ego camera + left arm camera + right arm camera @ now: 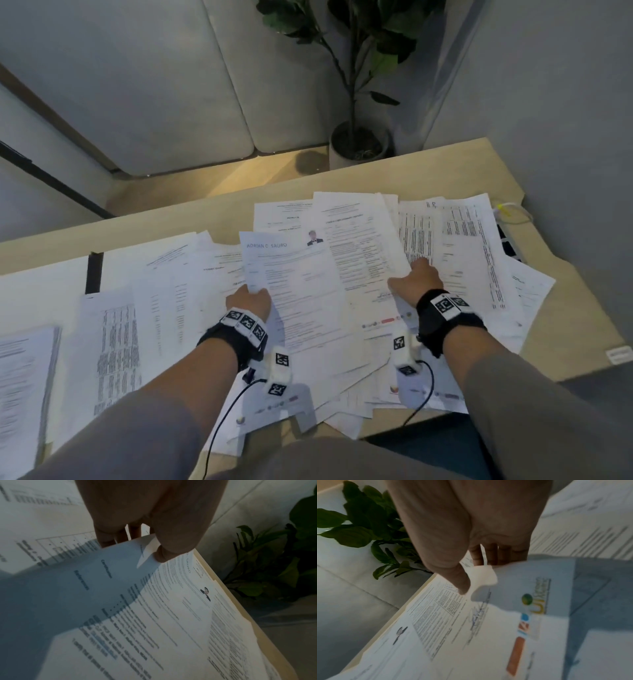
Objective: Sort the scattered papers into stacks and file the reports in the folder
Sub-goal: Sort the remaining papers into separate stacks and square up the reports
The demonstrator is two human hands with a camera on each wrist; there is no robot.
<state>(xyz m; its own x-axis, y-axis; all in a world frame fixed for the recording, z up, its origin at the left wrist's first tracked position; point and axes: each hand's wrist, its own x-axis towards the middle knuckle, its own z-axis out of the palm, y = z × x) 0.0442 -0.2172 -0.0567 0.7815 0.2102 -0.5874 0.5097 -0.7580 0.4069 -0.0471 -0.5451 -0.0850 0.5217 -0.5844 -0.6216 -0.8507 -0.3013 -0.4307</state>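
Observation:
White printed papers lie scattered and overlapping across the pale wooden desk (191, 209). My left hand (251, 296) pinches the left edge of a résumé sheet (294, 274) that has a small portrait photo near its top. In the left wrist view its thumb (161, 555) lies on the résumé sheet (154, 615), with the fingers under the lifted edge. My right hand (416, 277) grips a signed report sheet (363, 274) at its right edge. The right wrist view shows the thumb (462, 585) on that report sheet (471, 628) and the fingers beneath. No folder is clearly visible.
A squared stack of papers (24, 377) sits at the near left. A potted plant (359, 144) stands past the desk's far edge, beside grey cushions. A power strip (510, 240) with a cable lies at the right edge. Sheets overhang the near edge.

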